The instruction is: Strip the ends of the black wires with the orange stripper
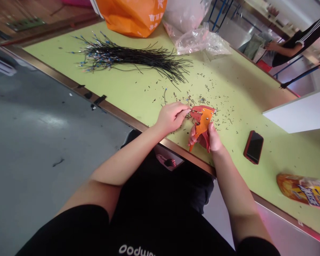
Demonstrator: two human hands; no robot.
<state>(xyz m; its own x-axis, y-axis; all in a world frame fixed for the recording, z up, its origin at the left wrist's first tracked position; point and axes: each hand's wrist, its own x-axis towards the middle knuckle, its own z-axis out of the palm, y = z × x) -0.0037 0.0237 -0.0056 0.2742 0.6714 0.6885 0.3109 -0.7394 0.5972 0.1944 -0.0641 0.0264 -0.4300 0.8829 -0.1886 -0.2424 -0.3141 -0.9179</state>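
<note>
My right hand [212,138] grips the red handles of an orange-and-red automatic wire stripper [202,122]. My left hand [172,117] pinches a thin wire [193,111] and holds it at the tool's jaws. A large bundle of black wires [128,58] with blue-tipped ends lies farther up the pale green table [245,83]. Many small black insulation scraps [202,99] are scattered around the stripper.
A black phone in a red case [253,147] and a packaged food bag [304,191] lie on the table to the right. An orange bag [128,16] and clear plastic [200,41] sit at the far edge. A co-worker [290,46] is beyond the table.
</note>
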